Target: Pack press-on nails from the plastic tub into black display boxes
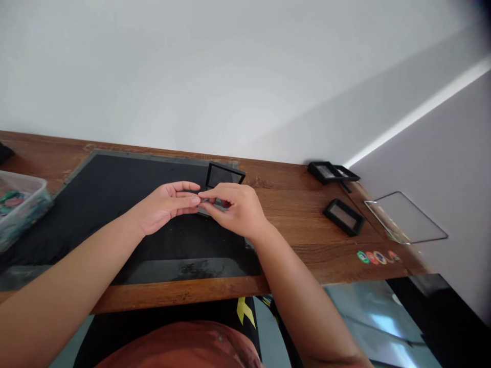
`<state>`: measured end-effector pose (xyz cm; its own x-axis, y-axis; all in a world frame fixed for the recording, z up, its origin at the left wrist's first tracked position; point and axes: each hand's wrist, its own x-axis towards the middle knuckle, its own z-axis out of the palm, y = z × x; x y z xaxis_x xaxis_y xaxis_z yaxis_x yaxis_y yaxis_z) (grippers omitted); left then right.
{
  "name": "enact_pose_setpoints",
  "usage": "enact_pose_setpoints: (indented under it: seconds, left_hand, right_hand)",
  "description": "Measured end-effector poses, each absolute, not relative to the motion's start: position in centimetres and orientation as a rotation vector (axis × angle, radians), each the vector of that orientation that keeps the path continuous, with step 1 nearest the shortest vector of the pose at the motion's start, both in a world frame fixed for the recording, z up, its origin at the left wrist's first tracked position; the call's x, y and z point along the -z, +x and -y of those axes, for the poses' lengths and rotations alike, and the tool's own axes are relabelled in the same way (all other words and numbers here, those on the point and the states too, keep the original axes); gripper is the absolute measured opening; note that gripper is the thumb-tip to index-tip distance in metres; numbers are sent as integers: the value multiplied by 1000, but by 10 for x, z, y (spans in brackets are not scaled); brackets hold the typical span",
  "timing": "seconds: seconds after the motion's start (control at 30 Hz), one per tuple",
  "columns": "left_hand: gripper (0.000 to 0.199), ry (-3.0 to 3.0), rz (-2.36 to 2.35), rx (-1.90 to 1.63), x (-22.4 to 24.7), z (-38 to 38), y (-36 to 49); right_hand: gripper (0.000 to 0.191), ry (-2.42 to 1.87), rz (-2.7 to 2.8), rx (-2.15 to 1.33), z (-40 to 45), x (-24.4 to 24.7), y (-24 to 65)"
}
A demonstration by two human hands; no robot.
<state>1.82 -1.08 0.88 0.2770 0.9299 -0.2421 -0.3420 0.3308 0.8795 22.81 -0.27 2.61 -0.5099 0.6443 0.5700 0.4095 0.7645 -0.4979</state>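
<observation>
Both hands meet over the black mat, fingertips together around something small and greyish that their fingers mostly cover. My left hand [166, 204] comes in from the left, with thumb and fingers closed at the tips. From the right, my right hand [236, 207] pinches the same spot with thumb and forefinger. Right behind the hands a black-framed case [225, 175] stands with its clear lid raised. Its lower part is largely hidden by my right hand.
A clear plastic tub [25, 204] of colourful pieces stands at left on the black mat [126, 179]. At right on the wooden table [284, 204] lie black frames [344, 217], several round coloured chips [379, 257] and a thin wire frame [406, 217]. A wall borders the back.
</observation>
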Motion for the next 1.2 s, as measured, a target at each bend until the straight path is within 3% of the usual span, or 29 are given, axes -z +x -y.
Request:
enact_pose_setpoints:
  seconds: [0.2,0.57,0.93,1.2]
  left_hand:
    - [43,893,-938,-974,-7,10,19]
    - [33,1093,-989,-959,-8,16,25]
    - [34,1186,-990,-1087,-6,18,30]
    - [32,1146,-1027,-1097,-4,17,28]
  right_hand:
    - [16,-965,2031,-564,-1,-26,231]
    - [31,-953,1712,-1306,-3,-29,226]
    - [37,-981,1641,-1450,-4,-32,228]
    - [26,-974,1818,-1412,-5,-33,233]
